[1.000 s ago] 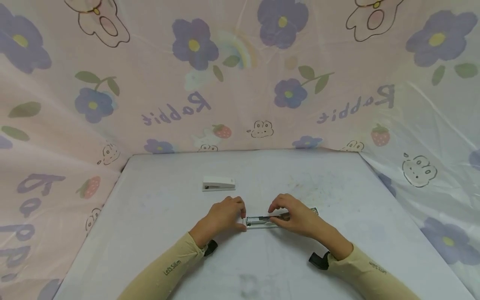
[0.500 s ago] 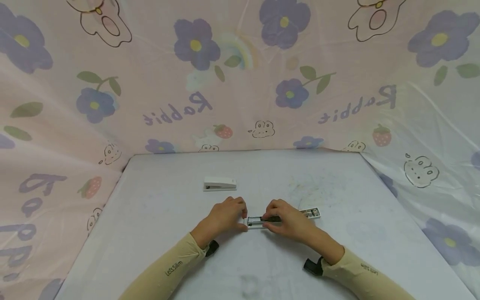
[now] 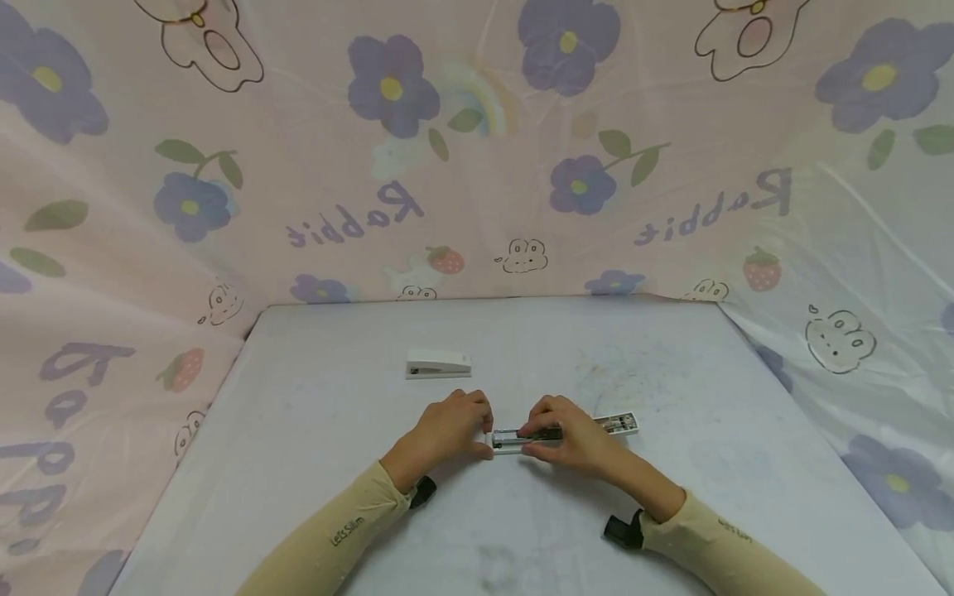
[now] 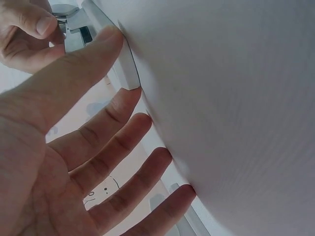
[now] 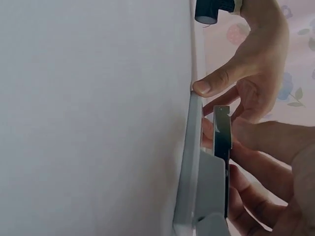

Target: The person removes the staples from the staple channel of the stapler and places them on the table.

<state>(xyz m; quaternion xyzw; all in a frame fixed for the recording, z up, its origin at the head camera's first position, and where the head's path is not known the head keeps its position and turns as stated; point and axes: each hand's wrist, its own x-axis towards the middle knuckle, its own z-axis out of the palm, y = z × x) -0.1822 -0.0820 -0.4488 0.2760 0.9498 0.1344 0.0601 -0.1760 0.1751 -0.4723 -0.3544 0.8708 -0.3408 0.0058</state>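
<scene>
An opened white stapler (image 3: 508, 450) lies on the table, its lid (image 3: 624, 424) swung back to the right. My left hand (image 3: 450, 426) pinches the left end of its base between thumb and fingers; the left wrist view shows the thumb on the white base end (image 4: 129, 69) and the other fingertips by the tabletop. Over the middle, my right hand (image 3: 572, 439) holds the metal staple magazine (image 5: 222, 130) with thumb and fingers, just above the base. The right hand hides the stapler's hinge area in the head view. Whether staples lie inside cannot be made out.
A second white stapler (image 3: 438, 364), closed, stands farther back, left of centre. The white tabletop (image 3: 335, 364) ends at a patterned cloth (image 3: 477, 182) at the back and both sides. Dark wrist cameras (image 3: 623, 531) sit under both wrists.
My right hand has moved left along the stapler and its fingers have come down onto the magazine, uncovering the lid. My left hand keeps its hold on the base end.
</scene>
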